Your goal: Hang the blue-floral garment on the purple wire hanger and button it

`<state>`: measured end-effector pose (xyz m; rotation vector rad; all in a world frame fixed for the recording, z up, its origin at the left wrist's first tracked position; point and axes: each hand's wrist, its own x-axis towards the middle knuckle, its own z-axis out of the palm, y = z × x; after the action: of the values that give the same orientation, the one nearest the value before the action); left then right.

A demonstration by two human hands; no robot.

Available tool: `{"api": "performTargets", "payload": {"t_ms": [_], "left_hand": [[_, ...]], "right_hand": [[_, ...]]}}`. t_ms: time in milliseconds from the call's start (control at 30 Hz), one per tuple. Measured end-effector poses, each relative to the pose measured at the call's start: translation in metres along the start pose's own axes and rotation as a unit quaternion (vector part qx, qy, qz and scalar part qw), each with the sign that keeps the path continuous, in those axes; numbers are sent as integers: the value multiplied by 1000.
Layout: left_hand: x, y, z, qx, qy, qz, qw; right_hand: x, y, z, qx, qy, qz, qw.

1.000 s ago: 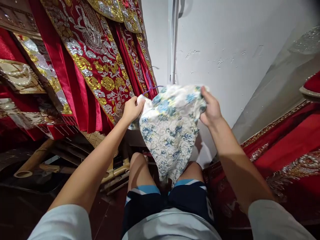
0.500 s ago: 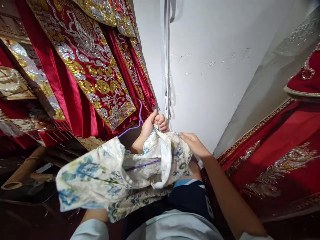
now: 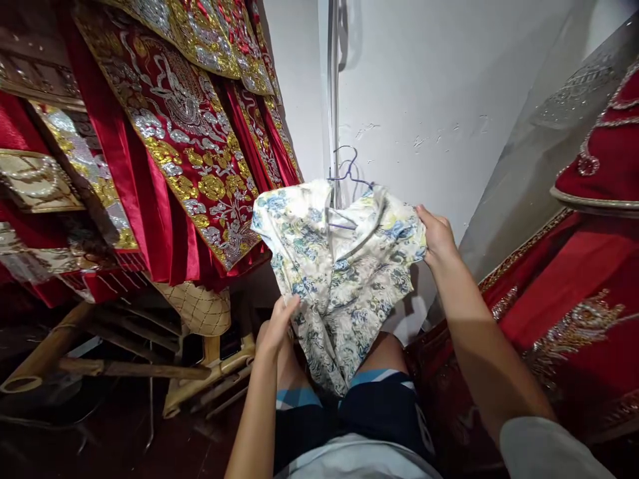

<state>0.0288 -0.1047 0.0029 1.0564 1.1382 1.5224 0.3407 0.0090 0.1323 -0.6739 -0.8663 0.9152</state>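
A short-sleeved floral shirt (image 3: 319, 266), white with blue and yellow flowers, hangs spread out in front of my legs. A thin purple clothes hanger (image 3: 349, 174) sits inside its shoulders, with the hook standing up above the open collar. My left hand (image 3: 278, 322) pinches the shirt's side edge at the lower left. At the upper right my right hand (image 3: 438, 234) grips the end of the sleeve between thumb and fingers. Part of the hanger's bar shows through the neck opening; the rest is covered by cloth.
Red garments with gold and silver embroidery (image 3: 200, 153) hang on the left. Below them is a bamboo frame (image 3: 134, 369). A white wall (image 3: 409, 86) with a vertical metal strip (image 3: 331, 93) stands ahead. More red beaded garments (image 3: 584, 279) hang on the right, near my right arm.
The shirt has turned and opened out, its collar now facing up with the hanger within both shoulders. My left hand has left the collar area for the shirt's side; my right moved to the sleeve.
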Motion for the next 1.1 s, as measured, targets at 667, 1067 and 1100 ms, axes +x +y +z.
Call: {"api": "performTargets", "payload": {"t_ms": [667, 1067, 1100], "left_hand": [[-49, -28, 54, 22, -7, 0, 1000], [-59, -15, 50, 61, -28, 0, 998], [-58, -15, 47, 65, -20, 2, 998]], "right_hand": [[-192, 87, 1, -265, -255, 164, 915], [-194, 88, -8, -298, -282, 143, 901], [-194, 86, -8, -274, -289, 143, 906]]}}
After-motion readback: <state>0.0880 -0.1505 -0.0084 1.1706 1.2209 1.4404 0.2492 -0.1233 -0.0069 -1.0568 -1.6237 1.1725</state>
